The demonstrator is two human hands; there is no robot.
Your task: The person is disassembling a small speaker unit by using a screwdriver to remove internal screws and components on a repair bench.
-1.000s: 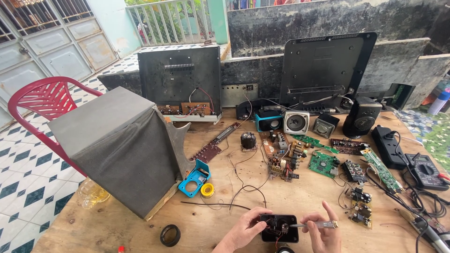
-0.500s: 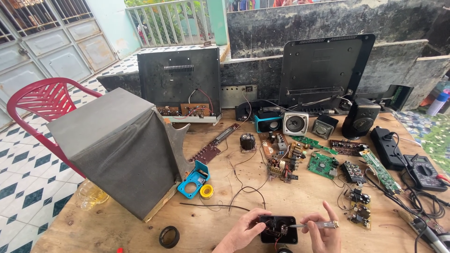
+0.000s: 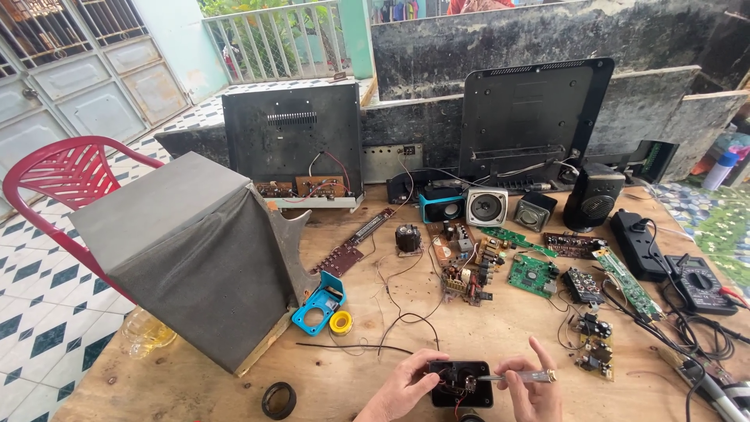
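A small black component [image 3: 461, 383] is steadied at the near table [image 3: 195, 383] edge by the left hand [image 3: 406, 387], fingers closed on it; a metal tool [image 3: 519, 377] is pinched in the right hand [image 3: 535, 391], its tip touching the component

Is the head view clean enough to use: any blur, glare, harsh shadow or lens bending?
Head view: soft, even daylight with only faint shadows on the wooden table; no glare; sharp focus from the hands to the back wall. Wide-lens bending tilts the grey speaker box and the edges. The left hand and right hand on the small black part sit at the bottom edge, wrists cropped.
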